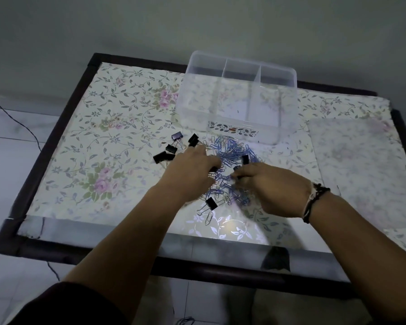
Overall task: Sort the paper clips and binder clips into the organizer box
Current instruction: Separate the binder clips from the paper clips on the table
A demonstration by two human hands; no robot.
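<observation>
A heap of blue and silver paper clips (232,151) lies mid-table with black binder clips mixed in. Several binder clips (168,151) sit grouped to its left, one (245,159) on the heap and another (211,203) at its near edge. The clear organizer box (288,76) with three compartments stands behind the heap and looks empty. My left hand (192,172) rests on the heap's left side, fingers curled around a black binder clip. My right hand (274,186) is on the heap's right side, fingertips pinched on a dark clip.
The table (99,127) carries a floral cover inside a dark frame (63,106). A pale sheet (356,165) lies at the right. A thin cable (17,120) runs over the tiled floor at the left. The wall stands close behind the box.
</observation>
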